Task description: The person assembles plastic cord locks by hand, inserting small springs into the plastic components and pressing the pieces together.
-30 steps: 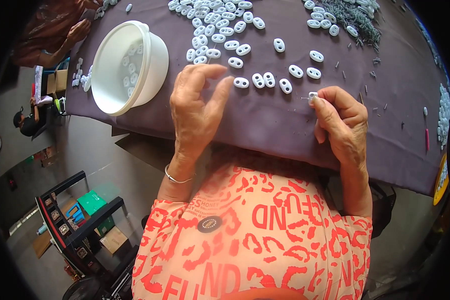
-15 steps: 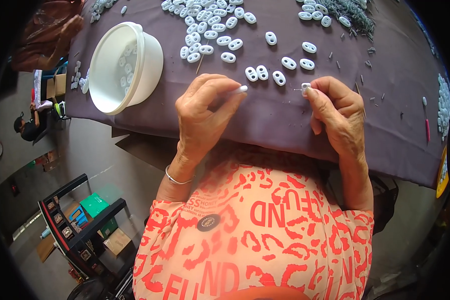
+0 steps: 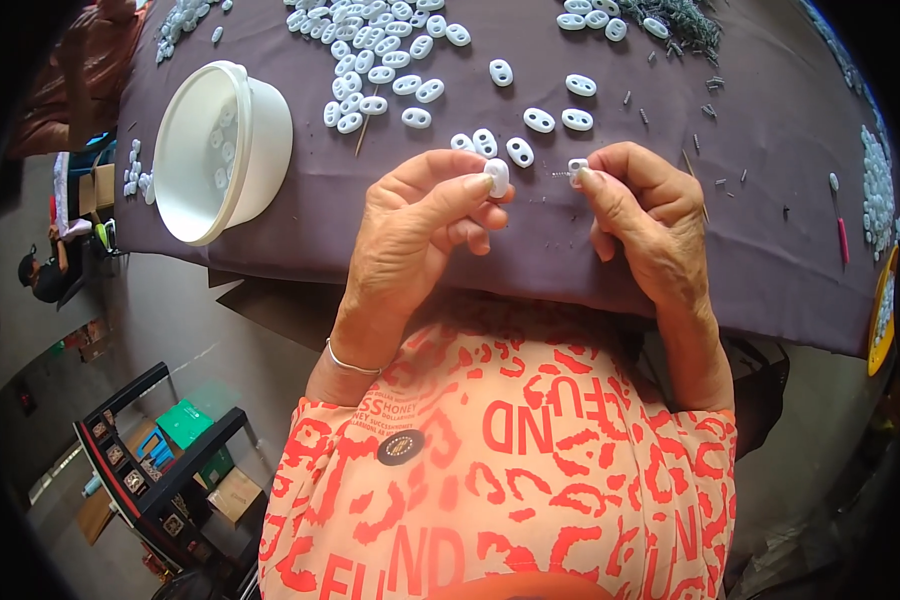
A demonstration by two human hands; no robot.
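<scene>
Between the thumb and fingers of my left hand [image 3: 395,225] is a white oval cord-lock shell [image 3: 497,178], its smooth broad side showing. A short gap away, my right hand [image 3: 655,215] pinches a small white cord-lock plunger [image 3: 577,167]. From the plunger a thin spring [image 3: 560,174] points left, toward the shell. Just beyond my fingers, on the dark cloth, lie a few loose shells with two holes each, one of them [image 3: 520,152] close to my left fingertips. The lower part of the plunger is hidden by my right thumb.
A white tub [image 3: 270,150] with some small white pieces inside leans at the left. Farther back are many two-holed shells [image 3: 370,40] and a heap of grey springs [image 3: 680,25]. At the right lie a pink-handled tool [image 3: 843,241], small white pieces [image 3: 878,195] and a yellow tray [image 3: 881,335].
My left hand has turned the shell from edge-on to showing its broad side, and the hands are closer together. The right hand keeps its pinch. The whole view has shifted slightly.
</scene>
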